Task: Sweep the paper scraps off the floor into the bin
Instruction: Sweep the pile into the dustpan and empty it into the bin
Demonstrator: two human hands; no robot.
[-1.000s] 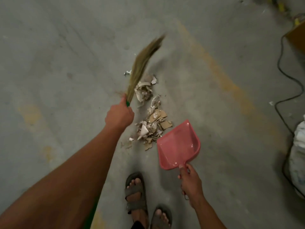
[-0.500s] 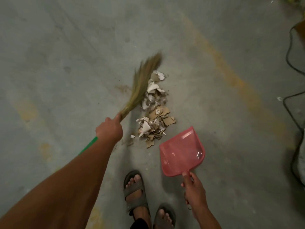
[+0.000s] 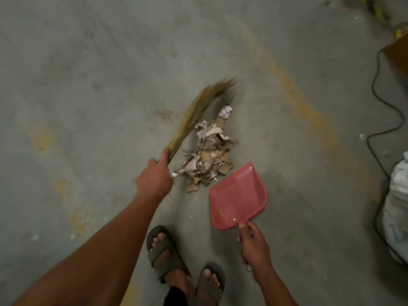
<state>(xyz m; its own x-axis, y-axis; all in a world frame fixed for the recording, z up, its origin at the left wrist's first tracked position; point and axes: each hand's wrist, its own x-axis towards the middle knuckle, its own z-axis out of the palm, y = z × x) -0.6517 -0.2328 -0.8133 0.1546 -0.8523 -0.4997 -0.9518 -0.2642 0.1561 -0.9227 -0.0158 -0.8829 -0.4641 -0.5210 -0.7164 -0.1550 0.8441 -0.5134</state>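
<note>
Your left hand [image 3: 154, 180] grips the broom [image 3: 198, 113], your right hand [image 3: 256, 250] grips the dustpan [image 3: 238, 195] handle. The scraps [image 3: 207, 157] sit piled mid-floor, just beyond the pan's lip. You're still gathering, I judge; next, sweep them onto the pan (no bin identifiable). No readable writing.

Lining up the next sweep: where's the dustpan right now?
In the head view, the pink dustpan sits right of centre, held by the right hand, just right of the scrap pile.
</note>
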